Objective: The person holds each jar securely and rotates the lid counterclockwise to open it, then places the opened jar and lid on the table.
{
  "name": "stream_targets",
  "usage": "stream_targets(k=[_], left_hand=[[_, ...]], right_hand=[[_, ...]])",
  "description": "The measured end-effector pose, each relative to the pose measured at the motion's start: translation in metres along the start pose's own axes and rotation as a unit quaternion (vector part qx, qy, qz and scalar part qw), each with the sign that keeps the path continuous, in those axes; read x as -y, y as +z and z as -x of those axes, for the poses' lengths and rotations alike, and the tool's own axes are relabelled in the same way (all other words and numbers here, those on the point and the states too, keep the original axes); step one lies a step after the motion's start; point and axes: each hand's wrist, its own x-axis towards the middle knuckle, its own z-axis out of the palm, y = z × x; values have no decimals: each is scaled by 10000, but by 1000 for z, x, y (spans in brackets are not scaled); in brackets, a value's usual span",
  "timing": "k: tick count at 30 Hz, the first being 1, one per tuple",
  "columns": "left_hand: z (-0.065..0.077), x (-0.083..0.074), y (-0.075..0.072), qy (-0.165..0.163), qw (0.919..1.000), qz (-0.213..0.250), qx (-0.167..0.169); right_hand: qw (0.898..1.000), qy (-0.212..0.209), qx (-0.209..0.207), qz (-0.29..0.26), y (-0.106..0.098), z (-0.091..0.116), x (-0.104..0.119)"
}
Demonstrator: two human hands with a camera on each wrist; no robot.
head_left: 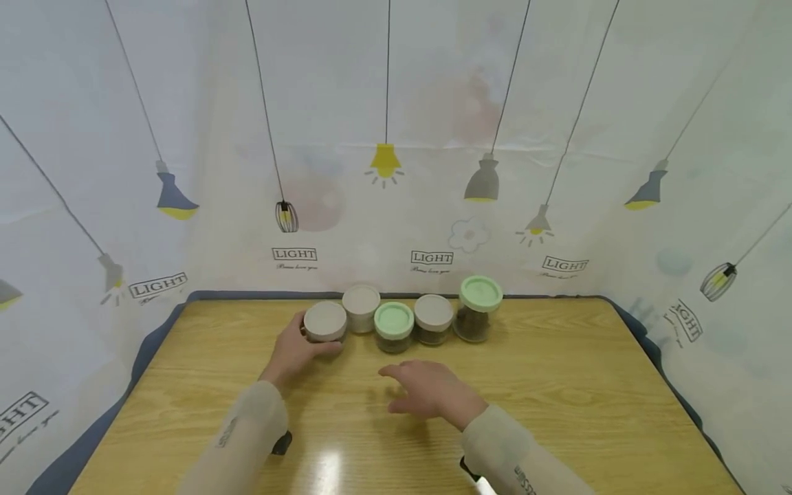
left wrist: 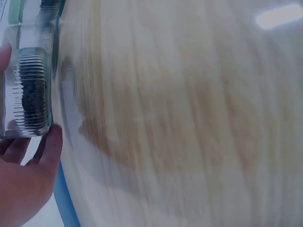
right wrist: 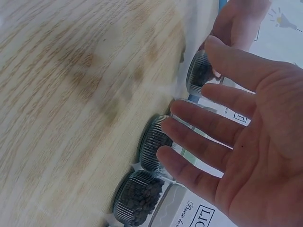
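Note:
At the left end of a group of glass jars, my left hand [head_left: 295, 350] grips a jar with a white lid [head_left: 325, 322]. Its thumb lies along the near side and the fingers go round the left. The left wrist view shows this ribbed jar [left wrist: 32, 90] with dark contents, fingers [left wrist: 51, 151] against its base. Over the table in front of the group, my right hand [head_left: 433, 390] holds nothing, its fingers spread. Nearest to it is a short jar with a green lid [head_left: 394, 326]. In the right wrist view, the palm [right wrist: 260, 142] partly hides the jars.
Behind the gripped jar stands another white-lidded jar [head_left: 361, 309]. Right of the short green-lidded one are a white-lidded jar [head_left: 433, 320] and a taller green-lidded jar [head_left: 479, 309]. The wooden table [head_left: 557, 399] meets a printed cloth wall [head_left: 383, 227] along its back edge.

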Motion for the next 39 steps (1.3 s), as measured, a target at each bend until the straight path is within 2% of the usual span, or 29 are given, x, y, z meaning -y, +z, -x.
stream_targets(k=[8, 13, 16, 22, 33, 39], left_hand=[[23, -2, -3, 359, 9970, 242, 643], [37, -5, 2, 537, 9932, 322, 981], [44, -6, 7, 762, 9895, 332, 1182], [57, -12, 19, 1197, 9782, 373, 1657], [71, -19, 49, 1406, 9638, 505, 2209], [82, -24, 61, 1501, 9577, 306, 2436]], right_hand=[[9997, 96, -172, 127, -4, 2, 0], [9994, 205, -224, 191, -9, 2, 0], [9992, 199, -284, 199, -10, 3, 1], [9971, 112, -674, 330, -9, 5, 4], [9969, 33, -751, 218, -12, 13, 12], [9961, -11, -761, 449, -11, 20, 15]])
